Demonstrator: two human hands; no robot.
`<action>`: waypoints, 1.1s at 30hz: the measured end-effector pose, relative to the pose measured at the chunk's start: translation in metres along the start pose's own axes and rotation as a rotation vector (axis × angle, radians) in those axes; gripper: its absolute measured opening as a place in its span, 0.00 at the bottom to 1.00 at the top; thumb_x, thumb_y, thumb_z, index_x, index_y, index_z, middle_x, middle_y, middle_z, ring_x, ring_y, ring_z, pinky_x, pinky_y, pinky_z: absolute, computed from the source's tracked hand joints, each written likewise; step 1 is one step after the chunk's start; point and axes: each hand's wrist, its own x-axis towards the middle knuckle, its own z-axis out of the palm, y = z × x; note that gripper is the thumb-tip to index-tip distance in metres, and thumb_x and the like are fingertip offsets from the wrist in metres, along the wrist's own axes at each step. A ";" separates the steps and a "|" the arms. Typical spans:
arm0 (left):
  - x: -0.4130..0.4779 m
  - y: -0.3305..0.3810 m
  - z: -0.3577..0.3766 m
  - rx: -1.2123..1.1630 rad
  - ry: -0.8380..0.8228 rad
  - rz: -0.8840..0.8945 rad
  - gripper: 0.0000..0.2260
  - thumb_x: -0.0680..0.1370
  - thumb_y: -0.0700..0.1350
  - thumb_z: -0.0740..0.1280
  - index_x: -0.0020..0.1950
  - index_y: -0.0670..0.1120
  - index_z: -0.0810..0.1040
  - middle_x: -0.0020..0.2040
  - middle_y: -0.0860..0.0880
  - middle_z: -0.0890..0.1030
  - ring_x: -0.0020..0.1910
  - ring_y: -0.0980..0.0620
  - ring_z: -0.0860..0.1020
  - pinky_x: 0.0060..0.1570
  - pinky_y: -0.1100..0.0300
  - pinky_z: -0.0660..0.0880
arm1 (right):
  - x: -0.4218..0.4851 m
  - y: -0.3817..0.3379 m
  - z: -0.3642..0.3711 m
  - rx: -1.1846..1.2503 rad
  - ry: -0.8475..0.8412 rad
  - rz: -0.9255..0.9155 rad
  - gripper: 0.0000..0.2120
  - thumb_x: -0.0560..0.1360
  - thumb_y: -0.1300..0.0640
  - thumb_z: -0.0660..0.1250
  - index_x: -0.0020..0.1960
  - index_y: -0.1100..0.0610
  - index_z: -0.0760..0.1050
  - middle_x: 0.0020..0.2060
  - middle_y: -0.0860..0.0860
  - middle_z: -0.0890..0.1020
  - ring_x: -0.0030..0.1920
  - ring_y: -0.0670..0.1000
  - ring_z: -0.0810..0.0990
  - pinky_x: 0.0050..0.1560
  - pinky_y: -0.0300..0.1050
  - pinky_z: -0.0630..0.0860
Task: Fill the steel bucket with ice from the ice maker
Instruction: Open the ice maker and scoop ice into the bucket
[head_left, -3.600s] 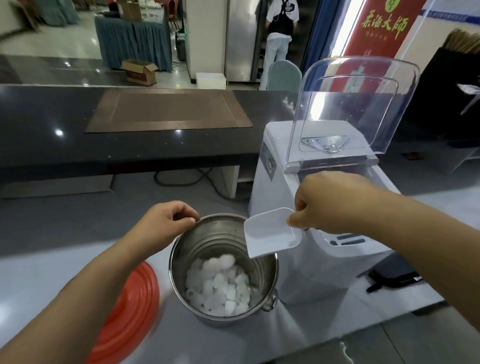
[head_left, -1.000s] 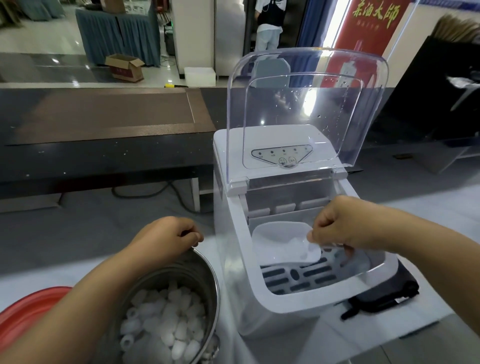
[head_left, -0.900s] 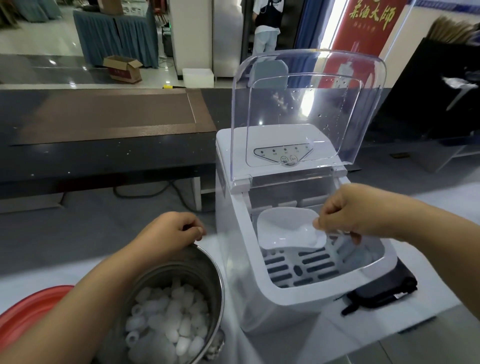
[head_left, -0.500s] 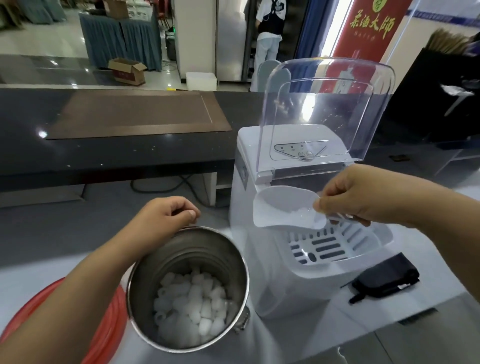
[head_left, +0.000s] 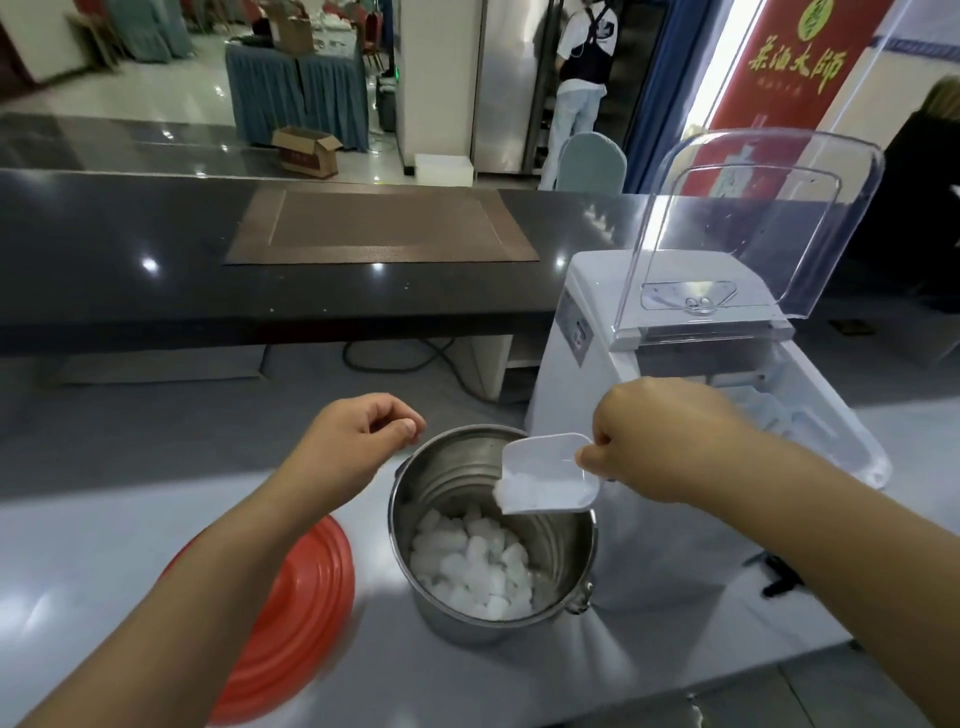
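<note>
A steel bucket (head_left: 447, 483) stands on the grey counter, its bottom covered with white ice pieces (head_left: 475, 566). My left hand (head_left: 358, 441) has its curled fingers at the bucket's far-left rim; whether it grips the rim is unclear. My right hand (head_left: 660, 441) pinches the handle of a white plastic scoop (head_left: 550, 478), tilted over the bucket's right side with ice at its lower lip. The white ice maker (head_left: 597, 343) stands to the right, its clear lid (head_left: 753, 228) raised.
A red round lid (head_left: 291, 618) lies on the counter left of the bucket. A dark raised bar top with a brown mat (head_left: 384, 226) runs across behind. A black object (head_left: 779, 574) lies by the ice maker's base. A person stands far back.
My right hand has carried the scoop with ice out of the ice maker's basket and leftward over the bucket, tilting it down. My left hand has stayed at the bucket's rim.
</note>
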 end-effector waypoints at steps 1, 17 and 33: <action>-0.003 -0.001 -0.002 -0.006 -0.003 0.002 0.11 0.77 0.39 0.66 0.40 0.53 0.80 0.36 0.55 0.82 0.36 0.63 0.78 0.41 0.65 0.73 | 0.000 -0.007 0.002 -0.034 0.014 -0.004 0.15 0.76 0.47 0.61 0.34 0.53 0.70 0.32 0.48 0.70 0.34 0.51 0.71 0.35 0.42 0.66; -0.019 -0.018 -0.016 -0.053 -0.015 -0.028 0.10 0.76 0.37 0.65 0.40 0.49 0.81 0.35 0.52 0.82 0.34 0.63 0.77 0.42 0.57 0.76 | 0.032 -0.067 0.077 -0.027 0.068 -0.008 0.13 0.78 0.52 0.61 0.37 0.56 0.68 0.36 0.53 0.74 0.40 0.55 0.72 0.39 0.43 0.65; -0.010 -0.002 -0.001 -0.107 -0.036 0.043 0.12 0.76 0.37 0.65 0.39 0.51 0.81 0.35 0.52 0.83 0.35 0.60 0.79 0.39 0.64 0.75 | 0.021 -0.073 0.102 0.546 -0.123 -0.115 0.15 0.74 0.58 0.67 0.60 0.53 0.79 0.54 0.52 0.81 0.53 0.53 0.79 0.53 0.41 0.75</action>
